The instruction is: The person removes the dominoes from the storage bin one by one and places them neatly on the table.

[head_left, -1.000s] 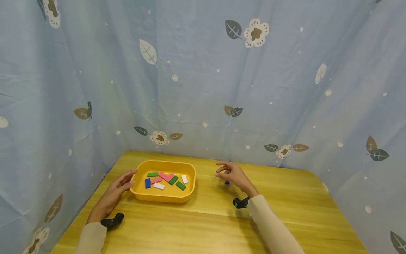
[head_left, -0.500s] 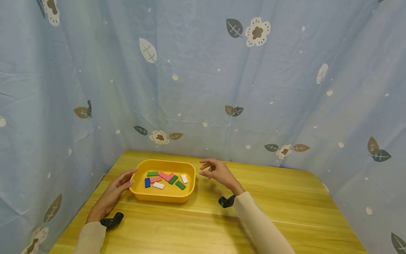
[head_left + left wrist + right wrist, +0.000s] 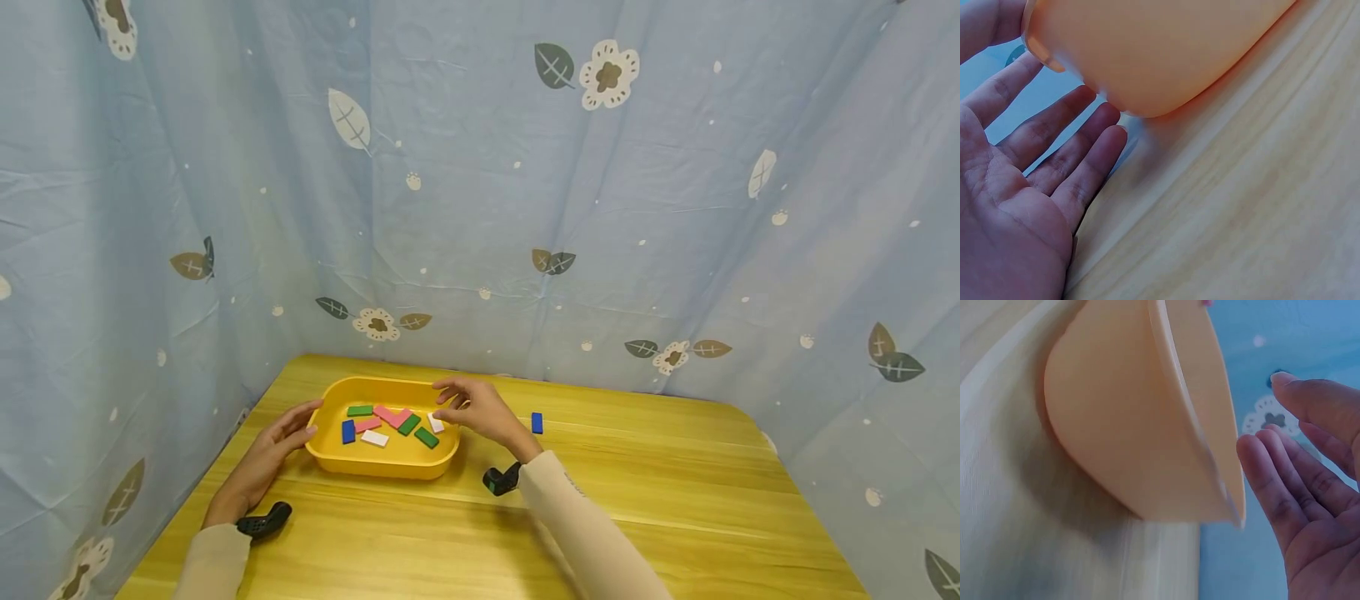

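Observation:
A yellow plastic tray [image 3: 378, 469] stands on the table, holding several small flat blocks in green, pink, white and blue. Against the tray's left end rests my left hand [image 3: 262, 460]; in the left wrist view its relaxed fingers [image 3: 1044, 128] touch the outer wall. My right hand [image 3: 486, 412] hovers over the right rim, fingers loosely bent, near a white block [image 3: 436, 423]. The right wrist view shows nothing between its thumb and fingers [image 3: 1266, 481]. Just right of that hand, a single blue block [image 3: 537, 423] lies on the table.
The wooden table [image 3: 675, 492] ends at a light blue curtain [image 3: 465, 208] with leaf and flower prints, hanging along the back and both sides. Dark camera mounts [image 3: 266, 522] sit on both wrists.
My right hand has moved left, from above the blue block on the table to the tray's right rim, uncovering that block. The left hand stays at the tray.

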Demonstrator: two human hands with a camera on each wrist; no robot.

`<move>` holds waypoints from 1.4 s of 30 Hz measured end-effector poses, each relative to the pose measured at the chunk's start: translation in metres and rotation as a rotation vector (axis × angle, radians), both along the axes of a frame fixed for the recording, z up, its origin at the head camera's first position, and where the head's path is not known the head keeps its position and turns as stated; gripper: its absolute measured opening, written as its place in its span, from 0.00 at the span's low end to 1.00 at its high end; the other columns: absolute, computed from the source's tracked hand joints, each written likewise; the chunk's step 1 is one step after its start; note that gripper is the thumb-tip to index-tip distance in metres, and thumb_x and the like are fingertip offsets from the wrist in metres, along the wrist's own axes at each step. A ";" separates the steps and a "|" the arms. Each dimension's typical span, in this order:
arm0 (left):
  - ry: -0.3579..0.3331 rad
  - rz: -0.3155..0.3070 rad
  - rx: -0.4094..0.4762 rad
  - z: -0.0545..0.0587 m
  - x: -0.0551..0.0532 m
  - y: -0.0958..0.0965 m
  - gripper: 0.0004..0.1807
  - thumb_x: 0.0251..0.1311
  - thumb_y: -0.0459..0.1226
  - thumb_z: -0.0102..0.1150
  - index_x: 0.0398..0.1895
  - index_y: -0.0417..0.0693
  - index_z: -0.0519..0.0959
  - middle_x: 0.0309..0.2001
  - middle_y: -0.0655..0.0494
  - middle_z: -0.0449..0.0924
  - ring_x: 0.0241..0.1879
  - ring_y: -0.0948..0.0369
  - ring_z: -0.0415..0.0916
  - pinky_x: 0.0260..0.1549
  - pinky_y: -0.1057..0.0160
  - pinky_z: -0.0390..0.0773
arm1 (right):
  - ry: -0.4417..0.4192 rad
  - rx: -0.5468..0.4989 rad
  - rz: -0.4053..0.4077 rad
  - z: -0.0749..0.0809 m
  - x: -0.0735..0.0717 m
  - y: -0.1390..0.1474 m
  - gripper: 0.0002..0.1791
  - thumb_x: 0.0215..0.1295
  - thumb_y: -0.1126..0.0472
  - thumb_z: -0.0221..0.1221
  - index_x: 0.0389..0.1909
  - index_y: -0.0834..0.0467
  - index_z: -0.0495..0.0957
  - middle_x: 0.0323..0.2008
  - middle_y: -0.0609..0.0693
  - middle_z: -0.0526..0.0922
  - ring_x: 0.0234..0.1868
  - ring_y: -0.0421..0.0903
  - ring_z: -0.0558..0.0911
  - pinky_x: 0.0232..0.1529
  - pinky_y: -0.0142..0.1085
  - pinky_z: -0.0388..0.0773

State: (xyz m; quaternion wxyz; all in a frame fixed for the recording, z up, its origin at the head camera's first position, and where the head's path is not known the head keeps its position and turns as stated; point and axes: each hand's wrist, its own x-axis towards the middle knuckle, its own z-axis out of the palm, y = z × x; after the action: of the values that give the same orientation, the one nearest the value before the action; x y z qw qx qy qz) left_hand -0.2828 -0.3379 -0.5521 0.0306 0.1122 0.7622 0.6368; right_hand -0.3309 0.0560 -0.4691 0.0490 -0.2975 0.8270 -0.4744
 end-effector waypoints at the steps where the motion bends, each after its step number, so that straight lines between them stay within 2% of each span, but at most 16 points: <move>1: -0.003 0.002 -0.003 0.000 0.000 0.000 0.31 0.79 0.47 0.52 0.81 0.54 0.60 0.81 0.47 0.51 0.77 0.57 0.49 0.56 0.81 0.64 | 0.004 0.006 0.006 0.000 0.001 -0.003 0.23 0.67 0.55 0.70 0.63 0.50 0.80 0.49 0.56 0.86 0.42 0.40 0.84 0.44 0.35 0.84; 5: -0.007 0.005 -0.008 0.000 -0.001 0.001 0.32 0.78 0.48 0.52 0.81 0.55 0.60 0.81 0.46 0.50 0.79 0.48 0.45 0.56 0.81 0.64 | 0.004 0.009 0.024 -0.001 0.003 -0.015 0.24 0.67 0.55 0.70 0.63 0.50 0.80 0.49 0.55 0.86 0.42 0.39 0.83 0.44 0.33 0.82; 9: -0.009 0.007 -0.001 0.001 -0.001 0.001 0.32 0.78 0.48 0.52 0.81 0.54 0.60 0.81 0.46 0.51 0.79 0.50 0.46 0.56 0.81 0.64 | -0.002 0.021 0.046 -0.002 0.004 -0.026 0.23 0.68 0.56 0.69 0.63 0.51 0.80 0.49 0.56 0.85 0.42 0.38 0.83 0.44 0.33 0.82; 13: -0.014 0.009 0.010 0.000 0.000 0.001 0.32 0.78 0.47 0.52 0.81 0.53 0.59 0.81 0.46 0.51 0.78 0.54 0.48 0.57 0.81 0.64 | -0.014 0.096 0.090 -0.003 0.007 -0.036 0.25 0.68 0.56 0.69 0.64 0.52 0.78 0.50 0.56 0.85 0.42 0.37 0.82 0.42 0.31 0.82; 18: -0.023 0.021 0.015 0.000 -0.001 0.003 0.33 0.78 0.48 0.54 0.81 0.53 0.59 0.80 0.46 0.52 0.79 0.47 0.45 0.56 0.82 0.64 | -0.019 0.205 0.119 -0.004 0.009 -0.044 0.28 0.67 0.55 0.70 0.66 0.56 0.77 0.53 0.57 0.84 0.42 0.38 0.83 0.40 0.30 0.81; 25: -0.050 0.039 0.018 0.004 0.000 0.005 0.34 0.76 0.49 0.55 0.81 0.53 0.60 0.81 0.45 0.51 0.79 0.43 0.43 0.55 0.82 0.64 | -0.010 0.307 0.063 -0.006 0.007 -0.055 0.28 0.66 0.56 0.71 0.64 0.58 0.78 0.56 0.58 0.82 0.41 0.40 0.83 0.44 0.31 0.80; 30: -0.044 0.033 0.018 0.005 0.001 0.006 0.34 0.77 0.48 0.55 0.81 0.51 0.60 0.80 0.44 0.51 0.79 0.43 0.43 0.55 0.82 0.64 | 0.000 0.366 0.017 -0.010 0.006 -0.063 0.28 0.65 0.57 0.72 0.64 0.58 0.79 0.52 0.56 0.85 0.39 0.38 0.83 0.43 0.32 0.81; 35: -0.048 0.031 0.019 0.006 0.001 0.007 0.34 0.77 0.47 0.55 0.80 0.50 0.60 0.80 0.44 0.52 0.79 0.44 0.45 0.55 0.82 0.64 | 0.019 0.420 -0.006 -0.011 0.000 -0.068 0.27 0.64 0.57 0.72 0.63 0.58 0.79 0.47 0.54 0.86 0.41 0.41 0.82 0.47 0.33 0.80; 42: -0.049 0.027 0.020 0.006 0.000 0.006 0.34 0.77 0.47 0.55 0.81 0.50 0.59 0.80 0.45 0.52 0.78 0.44 0.46 0.55 0.81 0.64 | 0.043 0.460 -0.089 -0.012 -0.005 -0.073 0.27 0.62 0.60 0.74 0.60 0.62 0.81 0.42 0.54 0.87 0.40 0.44 0.82 0.45 0.34 0.81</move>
State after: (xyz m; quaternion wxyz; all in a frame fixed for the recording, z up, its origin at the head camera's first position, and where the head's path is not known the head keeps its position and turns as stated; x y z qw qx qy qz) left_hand -0.2824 -0.3316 -0.5462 0.0394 0.0864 0.7562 0.6474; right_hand -0.3354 -0.0171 -0.4814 0.0769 -0.2521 0.9265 -0.2686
